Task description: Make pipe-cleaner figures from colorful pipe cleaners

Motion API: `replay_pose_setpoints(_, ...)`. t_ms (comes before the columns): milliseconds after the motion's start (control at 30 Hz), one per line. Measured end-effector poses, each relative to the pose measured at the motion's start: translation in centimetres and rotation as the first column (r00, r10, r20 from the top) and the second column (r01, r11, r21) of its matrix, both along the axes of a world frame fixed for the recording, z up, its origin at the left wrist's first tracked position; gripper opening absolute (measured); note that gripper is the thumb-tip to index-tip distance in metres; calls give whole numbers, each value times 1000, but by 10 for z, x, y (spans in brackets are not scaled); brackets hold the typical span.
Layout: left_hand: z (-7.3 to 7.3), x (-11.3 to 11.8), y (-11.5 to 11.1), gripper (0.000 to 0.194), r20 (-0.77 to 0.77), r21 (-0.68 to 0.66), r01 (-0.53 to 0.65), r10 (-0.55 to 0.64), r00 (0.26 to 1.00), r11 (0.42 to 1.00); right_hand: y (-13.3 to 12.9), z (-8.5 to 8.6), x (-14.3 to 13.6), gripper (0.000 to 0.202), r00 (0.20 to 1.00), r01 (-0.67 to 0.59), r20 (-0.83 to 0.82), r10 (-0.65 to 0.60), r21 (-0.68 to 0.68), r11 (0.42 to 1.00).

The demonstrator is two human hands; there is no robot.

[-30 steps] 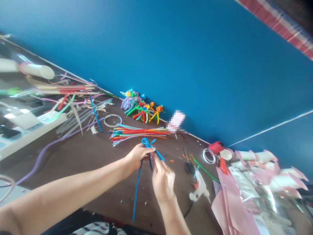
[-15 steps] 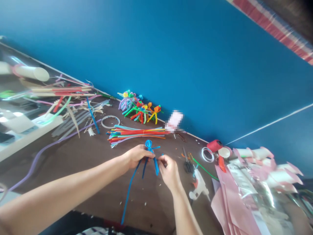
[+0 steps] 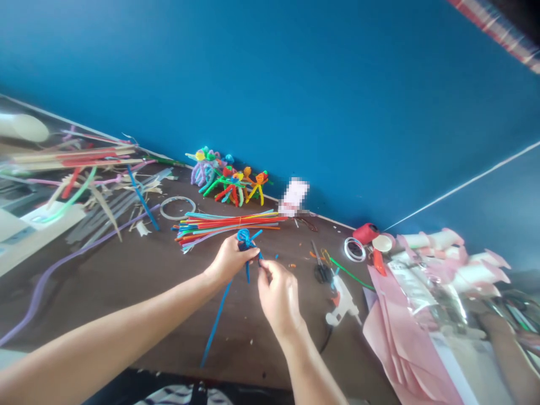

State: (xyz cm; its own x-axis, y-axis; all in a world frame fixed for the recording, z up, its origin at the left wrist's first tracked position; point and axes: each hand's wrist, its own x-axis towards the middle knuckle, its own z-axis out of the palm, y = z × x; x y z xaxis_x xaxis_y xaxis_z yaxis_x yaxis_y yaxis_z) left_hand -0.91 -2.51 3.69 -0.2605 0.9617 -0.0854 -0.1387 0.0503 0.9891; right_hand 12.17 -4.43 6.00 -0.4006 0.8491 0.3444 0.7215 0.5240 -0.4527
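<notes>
My left hand [image 3: 231, 257] is closed on a blue pipe-cleaner figure [image 3: 244, 238] with a coiled round head and several strands sticking out. One long blue strand trails down from it toward the front edge of the table. My right hand [image 3: 276, 287] pinches a blue strand just below the left thumb, so the two hands almost touch. Beyond them lies a bundle of colourful pipe cleaners [image 3: 228, 225], bound round its middle. Small pipe-cleaner figures [image 3: 236, 180] in several colours stand against the wall.
Right of my hands lie scissors [image 3: 323, 270], a white glue gun [image 3: 342, 301] and a white ring [image 3: 354, 249]. Pink sheets [image 3: 392, 337] cover the right side. At left are a clear ring [image 3: 178, 207], loose strips and a long purple pipe cleaner [image 3: 42, 301]. A blue wall [image 3: 270, 101] stands behind.
My right hand has moved left to the figure and now pinches a strand close to my left hand. The figure's head has tilted a little. The camera view has shifted slightly.
</notes>
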Motion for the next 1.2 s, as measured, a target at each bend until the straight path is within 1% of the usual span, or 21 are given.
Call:
replay_pose_setpoints(67, 0, 2, 2, 18, 211, -75, -4, 19, 977, 997, -3, -7, -3, 27, 996, -27, 91, 22, 53, 998)
replay_pose_setpoints(133, -1, 1, 4, 19, 361, -170, 22, 41, 932, 985, -5, -15, -3, 34, 981, -59, 188, 40, 97, 993)
replay_pose_setpoints(200, -4, -1, 5, 16, 431, -236, 48, 60, 901, 971, -4, -21, -2, 41, 966, -85, 254, 52, 122, 989)
replay_pose_setpoints(267, -6, -4, 6, 13, 458, -282, 60, 80, 885, 958, -1, -25, 1, 42, 960, -93, 275, 55, 127, 987)
replay_pose_setpoints(333, -9, -6, 6, 10, 485, -319, 82, 88, 870, 944, 5, -27, 6, 41, 968, -88, 245, 56, 118, 989)
replay_pose_setpoints(433, -9, -8, 6, 8, 507, -347, 129, 70, 859, 929, 16, -26, 13, 34, 992, -50, 120, 42, 70, 996)
replay_pose_setpoints(500, -9, -8, 6, 8, 491, -351, 128, 66, 868, 928, 24, -25, 17, 29, 1000, -13, -7, 12, -22, 1000)
replay_pose_setpoints(533, -8, -8, 6, 7, 481, -350, 119, 69, 874, 929, 28, -25, 18, 26, 996, -6, -90, -6, -126, 992)
replay_pose_setpoints(567, -7, -8, 6, 7, 469, -348, 109, 73, 880, 931, 32, -25, 19, 22, 984, -17, -176, -30, -260, 965)
replay_pose_setpoints(600, -7, -8, 6, 7, 456, -346, 98, 76, 887, 933, 35, -26, 20, 19, 968, -52, -247, -53, -396, 917)
replay_pose_setpoints(633, -6, -8, 6, 8, 445, -343, 95, 73, 893, 934, 38, -26, 21, 18, 947, -110, -313, -72, -525, 844)
replay_pose_setpoints(667, -5, -9, 5, 8, 432, -341, 99, 63, 899, 935, 41, -27, 22, 19, 920, -185, -380, -93, -633, 752)
replay_pose_setpoints(700, -4, -9, 5, 9, 420, -337, 112, 43, 907, 935, 43, -28, 23, 22, 885, -266, -450, -123, -704, 658)
replay_pose_setpoints(733, -3, -10, 5, 10, 407, -330, 132, 15, 913, 935, 44, -29, 24, 25, 841, -343, -515, -164, -743, 575)
replay_pose_setpoints(800, -2, -9, 4, 12, 379, -301, 191, -67, 923, 934, 46, -30, 24, 30, 741, -477, -617, -264, -761, 440)
replay_pose_setpoints(833, -1, -9, 4, 13, 368, -281, 226, -113, 923, 933, 46, -29, 23, 31, 701, -524, -646, -303, -755, 395)
replay_pose_setpoints(867, 0, -8, 4, 14, 362, -260, 260, -155, 919, 930, 46, -29, 22, 32, 683, -548, -658, -317, -748, 373)
replay_pose_setpoints(933, 1, -7, 5, 14, 353, -231, 312, -219, 910, 922, 46, -27, 18, 30, 679, -567, -659, -325, -751, 338)
replay_pose_setpoints(1033, 1, -7, 8, 13, 349, -228, 334, -243, 905, 915, 47, -27, 14, 24, 678, -557, -637, -366, -771, 309)
replay_pose_setpoints(1100, 0, -9, 10, 12, 394, -249, 353, -238, 888, 902, 47, -28, 11, 21, 668, -544, -631, -395, -776, 320)
replay_pose_setpoints(1200, -1, -11, 14, 9, 532, -301, 415, -210, 820, 859, 47, -30, 9, 15, 639, -522, -639, -428, -769, 368)
